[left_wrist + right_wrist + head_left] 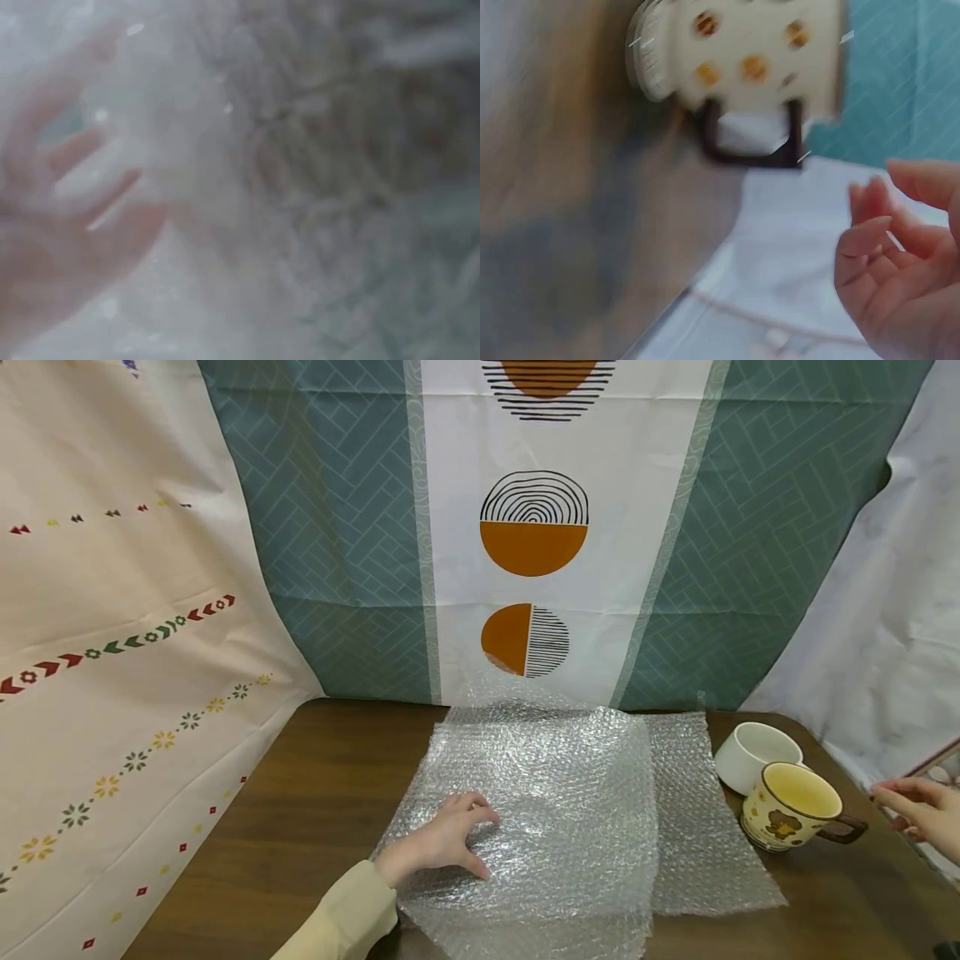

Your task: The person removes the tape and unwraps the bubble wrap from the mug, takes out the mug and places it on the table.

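My left hand [446, 837], fingers spread and slightly bent, is over the left part of a sheet of clear bubble wrap [555, 802]. In the left wrist view that hand [82, 210] looks hazy, with blurred film around it. My right hand [926, 810] is at the right edge of the head view, beside the brown handle of a yellow mug [780, 814] with a bear picture. The right wrist view shows this hand [904, 262] loosely curled and holding nothing, apart from the mug [757, 52].
Just behind the yellow mug stands a white mug [753, 756]. A second bubble wrap sheet [701, 843] lies partly under the first, on a dark wooden table [247, 835]. Patterned cloths hang at the back [337, 527] and left [112, 610]; white cloth [900, 635] hangs right.
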A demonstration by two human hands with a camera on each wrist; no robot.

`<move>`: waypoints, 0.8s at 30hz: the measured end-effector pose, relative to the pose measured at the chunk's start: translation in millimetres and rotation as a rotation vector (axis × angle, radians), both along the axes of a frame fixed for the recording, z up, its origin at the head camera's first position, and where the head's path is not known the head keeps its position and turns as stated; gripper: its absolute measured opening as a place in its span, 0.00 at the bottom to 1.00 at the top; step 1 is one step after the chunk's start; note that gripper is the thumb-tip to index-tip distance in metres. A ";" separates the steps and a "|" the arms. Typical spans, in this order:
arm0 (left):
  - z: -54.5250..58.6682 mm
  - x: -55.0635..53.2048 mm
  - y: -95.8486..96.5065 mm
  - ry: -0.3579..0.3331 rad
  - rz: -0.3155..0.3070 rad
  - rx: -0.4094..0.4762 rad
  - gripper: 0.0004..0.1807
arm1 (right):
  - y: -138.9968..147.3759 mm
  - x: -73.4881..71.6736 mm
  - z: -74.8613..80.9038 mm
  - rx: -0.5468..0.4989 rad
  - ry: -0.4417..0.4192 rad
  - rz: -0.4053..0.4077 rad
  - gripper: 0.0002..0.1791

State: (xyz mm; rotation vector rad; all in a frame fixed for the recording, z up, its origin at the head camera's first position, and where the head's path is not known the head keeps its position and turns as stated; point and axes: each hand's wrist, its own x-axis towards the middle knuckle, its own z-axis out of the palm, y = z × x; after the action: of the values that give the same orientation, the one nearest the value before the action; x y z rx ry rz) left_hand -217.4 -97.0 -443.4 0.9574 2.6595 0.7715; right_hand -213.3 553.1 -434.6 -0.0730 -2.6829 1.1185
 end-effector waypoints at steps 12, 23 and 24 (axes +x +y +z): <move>28.1 -11.5 -11.3 0.091 0.112 0.136 0.22 | -180.9 14.1 84.8 -0.011 0.085 0.293 0.09; 34.8 -16.6 -41.9 0.140 0.409 0.205 0.22 | -228.4 -20.5 56.7 -0.231 -0.267 0.429 0.23; 34.4 -16.3 -46.0 0.133 0.441 0.209 0.23 | -232.3 -23.4 54.5 -0.254 -0.307 0.438 0.25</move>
State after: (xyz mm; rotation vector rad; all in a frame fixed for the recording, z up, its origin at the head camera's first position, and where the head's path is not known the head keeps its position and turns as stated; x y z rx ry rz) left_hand -233.7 -143.0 -409.0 0.4722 2.9965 1.1290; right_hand -236.6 320.9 -380.1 0.3444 -2.8863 1.7001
